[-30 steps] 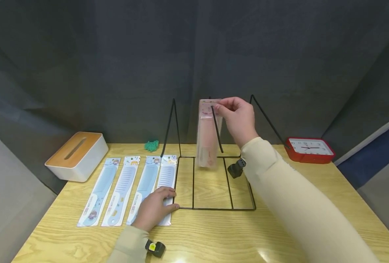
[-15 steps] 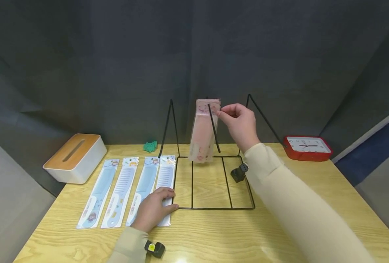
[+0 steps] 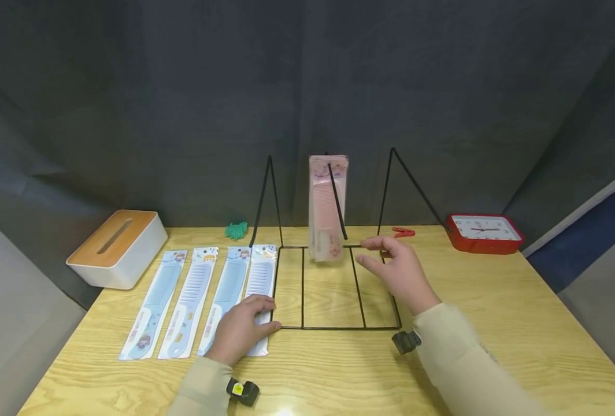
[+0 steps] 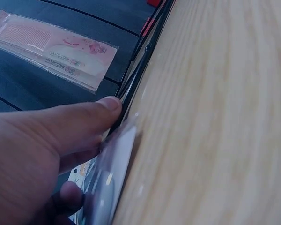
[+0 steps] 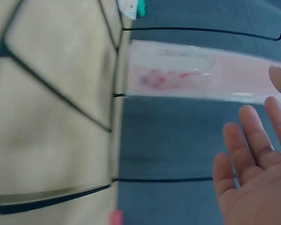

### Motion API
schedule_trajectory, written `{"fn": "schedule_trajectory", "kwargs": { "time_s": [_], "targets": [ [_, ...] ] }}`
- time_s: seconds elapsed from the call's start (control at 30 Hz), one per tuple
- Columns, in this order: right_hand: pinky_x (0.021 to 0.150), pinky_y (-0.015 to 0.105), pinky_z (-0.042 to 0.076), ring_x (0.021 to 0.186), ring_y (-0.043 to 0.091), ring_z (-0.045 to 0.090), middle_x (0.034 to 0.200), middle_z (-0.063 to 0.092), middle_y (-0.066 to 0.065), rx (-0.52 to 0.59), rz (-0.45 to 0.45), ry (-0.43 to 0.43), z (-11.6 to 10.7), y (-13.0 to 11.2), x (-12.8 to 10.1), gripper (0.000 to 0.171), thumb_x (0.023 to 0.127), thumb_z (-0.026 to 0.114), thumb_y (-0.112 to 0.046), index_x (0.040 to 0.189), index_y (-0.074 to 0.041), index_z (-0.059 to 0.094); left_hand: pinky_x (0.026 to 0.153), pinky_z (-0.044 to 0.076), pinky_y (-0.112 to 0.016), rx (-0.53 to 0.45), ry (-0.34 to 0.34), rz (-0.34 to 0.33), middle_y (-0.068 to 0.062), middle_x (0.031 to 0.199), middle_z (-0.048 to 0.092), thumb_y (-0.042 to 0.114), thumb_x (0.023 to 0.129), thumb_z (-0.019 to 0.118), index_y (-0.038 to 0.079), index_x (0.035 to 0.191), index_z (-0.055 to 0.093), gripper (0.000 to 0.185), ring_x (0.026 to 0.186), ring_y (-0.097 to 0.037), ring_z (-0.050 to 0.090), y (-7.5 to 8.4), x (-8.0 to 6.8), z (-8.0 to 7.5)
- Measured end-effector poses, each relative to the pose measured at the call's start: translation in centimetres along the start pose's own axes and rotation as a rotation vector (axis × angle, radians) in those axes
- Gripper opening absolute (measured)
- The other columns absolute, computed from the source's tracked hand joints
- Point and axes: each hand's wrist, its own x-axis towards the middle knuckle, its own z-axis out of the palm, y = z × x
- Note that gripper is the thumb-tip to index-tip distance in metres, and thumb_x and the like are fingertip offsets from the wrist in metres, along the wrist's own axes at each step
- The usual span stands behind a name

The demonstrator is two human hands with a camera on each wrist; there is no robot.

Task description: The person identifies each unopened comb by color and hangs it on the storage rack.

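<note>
Packaged pink combs hang on the middle hook of a black wire rack in the head view. My right hand is below and to the right of them, holding nothing, its fingers loosely spread. In the right wrist view the pink comb package is apart from the fingers. At the rack's left front corner, my left hand grips the wire with thumb and fingers. Beneath that hand lies a blue comb package, partly hidden. Three more packaged blue combs, including one blue comb at the far left, lie beside it.
A white tissue box with a wooden lid stands at the back left. Near the rack's left rear lies a green tangled item. A red clip and a red clock are at the back right. A dark curtain hangs behind.
My right hand has let go of the pink comb package and moved down and to the right. The package swung and now hangs on the hook. My left hand has stayed put.
</note>
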Motion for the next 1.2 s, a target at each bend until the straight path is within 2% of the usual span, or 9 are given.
{"fn": "schedule_trajectory", "kwargs": {
  "time_s": [0.17, 0.23, 0.37, 0.47, 0.63, 0.83, 0.97, 1.2],
  "targets": [
    [0.109, 0.055, 0.038, 0.130, 0.031, 0.049, 0.140, 0.058, 0.010, 0.000, 0.055, -0.051, -0.2, 3.3, -2.3, 0.054, 0.092, 0.074, -0.040, 0.135, -0.011, 0.060, 0.101, 0.048, -0.046, 0.004, 0.004, 0.007, 0.010, 0.127, 0.065, 0.034, 0.082, 0.084, 0.017, 0.114, 0.075, 0.038, 0.122, -0.023, 0.061, -0.1, 0.0, 0.1],
    [0.109, 0.058, 0.037, 0.133, 0.037, 0.047, 0.145, 0.053, 0.012, -0.016, 0.070, -0.077, -0.4, 4.5, -3.1, 0.060, 0.092, 0.074, -0.041, 0.140, -0.010, 0.057, 0.101, 0.048, -0.046, 0.005, 0.002, 0.004, 0.010, 0.127, 0.065, 0.035, 0.081, 0.084, 0.017, 0.115, 0.074, 0.039, 0.122, -0.023, 0.060, -0.2, 0.0, 0.1],
    [0.109, 0.064, 0.035, 0.141, 0.046, 0.036, 0.155, 0.041, 0.015, -0.080, 0.098, -0.141, -0.7, 6.4, -4.5, 0.071, 0.091, 0.074, -0.044, 0.149, -0.013, 0.047, 0.102, 0.048, -0.047, 0.001, -0.007, -0.004, 0.009, 0.128, 0.065, 0.035, 0.082, 0.083, 0.017, 0.116, 0.074, 0.039, 0.123, -0.024, 0.060, -0.3, 0.1, 0.1],
    [0.110, 0.067, 0.030, 0.144, 0.045, 0.030, 0.158, 0.036, 0.014, -0.129, 0.096, -0.177, -0.9, 7.4, -5.0, 0.077, 0.090, 0.074, -0.045, 0.153, -0.015, 0.042, 0.102, 0.047, -0.047, 0.000, -0.004, -0.005, 0.009, 0.128, 0.065, 0.035, 0.082, 0.083, 0.017, 0.116, 0.074, 0.039, 0.124, -0.024, 0.059, -0.3, 0.1, 0.2],
    [0.111, 0.068, 0.027, 0.144, 0.046, 0.028, 0.159, 0.034, 0.017, -0.210, 0.088, -0.209, -1.2, 8.6, -5.4, 0.085, 0.087, 0.077, -0.047, 0.153, -0.009, 0.039, 0.102, 0.047, -0.047, -0.002, 0.001, -0.010, 0.009, 0.128, 0.065, 0.035, 0.082, 0.084, 0.018, 0.115, 0.074, 0.039, 0.124, -0.024, 0.059, -0.3, 0.1, 0.2],
    [0.112, 0.066, 0.027, 0.143, 0.048, 0.030, 0.158, 0.034, 0.023, -0.324, 0.081, -0.205, -0.9, 9.7, -5.7, 0.098, 0.080, 0.080, -0.055, 0.151, 0.000, 0.040, 0.102, 0.048, -0.047, 0.005, -0.001, -0.011, 0.008, 0.128, 0.065, 0.036, 0.082, 0.083, 0.018, 0.115, 0.074, 0.038, 0.123, -0.024, 0.060, -0.4, 0.1, 0.3],
    [0.111, 0.070, 0.024, 0.143, 0.048, 0.029, 0.156, 0.036, 0.024, -0.358, 0.089, -0.209, -0.9, 10.1, -5.8, 0.100, 0.078, 0.080, -0.057, 0.151, -0.002, 0.041, 0.102, 0.048, -0.046, 0.014, -0.002, -0.007, 0.009, 0.129, 0.065, 0.036, 0.082, 0.083, 0.019, 0.115, 0.074, 0.038, 0.124, -0.024, 0.060, -0.3, 0.1, 0.2],
    [0.108, 0.074, 0.022, 0.144, 0.049, 0.027, 0.156, 0.037, 0.023, -0.359, 0.081, -0.239, -1.4, 10.6, -6.0, 0.096, 0.078, 0.079, -0.059, 0.151, -0.008, 0.044, 0.103, 0.047, -0.046, -0.006, 0.002, -0.014, 0.009, 0.128, 0.065, 0.034, 0.081, 0.084, 0.017, 0.115, 0.074, 0.039, 0.124, -0.024, 0.060, 0.1, 0.1, 0.0]
  ]
}}
